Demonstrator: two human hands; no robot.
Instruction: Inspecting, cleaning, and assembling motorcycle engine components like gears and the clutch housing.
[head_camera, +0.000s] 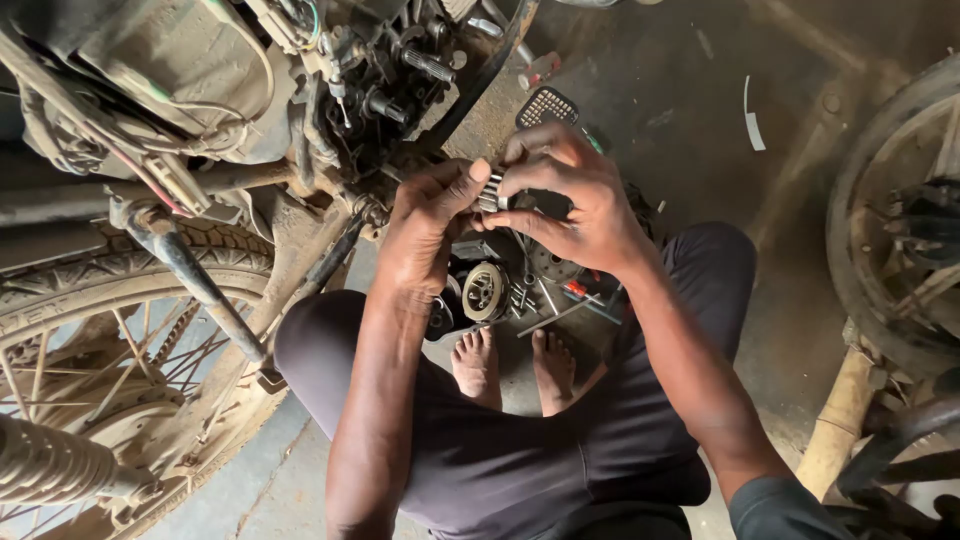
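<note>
Both hands meet at chest height over the floor, w/ a small ribbed metal bearing (490, 192) pinched between them. Left hand (425, 225) has its grip clenched on it, thumb on top; right hand (570, 190) steadies the other side w/ fingertips, prob. to turn or inspect it. Below lie a clutch part (484, 290) & loose tools (575, 305) by the bare feet; motorcycle (200, 150) at left.

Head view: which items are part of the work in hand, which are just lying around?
In hand:
- small ribbed metal part, held between left hand and right hand
- motorcycle engine beside the hands
- round clutch-like part, bolts on the floor below

Lying about:
- spoked rear wheel
- second wheel
- white strip
- red-handled tool
</note>
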